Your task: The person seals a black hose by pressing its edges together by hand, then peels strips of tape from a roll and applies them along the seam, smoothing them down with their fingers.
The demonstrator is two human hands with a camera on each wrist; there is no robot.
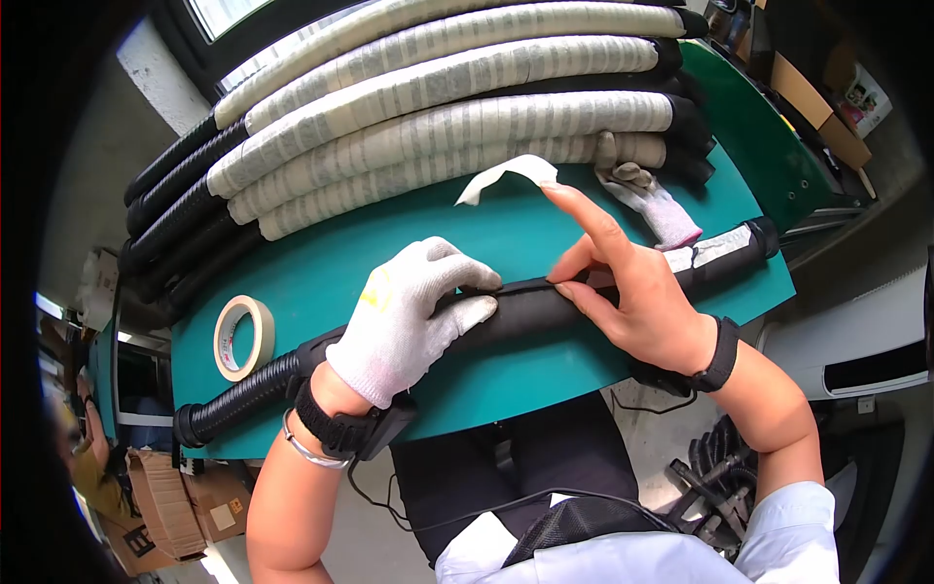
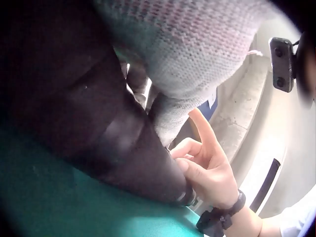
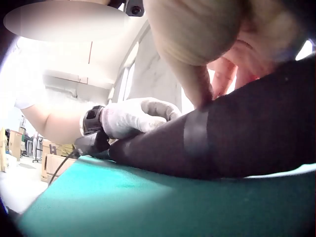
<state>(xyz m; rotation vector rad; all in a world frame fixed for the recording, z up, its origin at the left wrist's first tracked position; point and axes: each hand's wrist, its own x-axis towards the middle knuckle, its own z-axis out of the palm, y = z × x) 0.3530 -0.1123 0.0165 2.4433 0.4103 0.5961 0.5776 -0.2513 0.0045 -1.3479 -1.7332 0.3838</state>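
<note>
A black corrugated hose lies across the front of the table, wrapped along much of its length in a black fabric sleeve. My left hand, in a white knit glove, pinches the sleeve's lengthwise edge between thumb and fingers. Just right of it my bare right hand pinches the same edge with thumb and a finger. Its index finger is raised, and a torn strip of pale tape hangs from that fingertip. In the right wrist view a shiny band crosses the sleeve near the right hand.
A roll of masking tape sits at the left of the green table. Several hoses wrapped in pale tape are piled along the back. An off-hand glove lies behind my right hand. Cardboard boxes stand at lower left.
</note>
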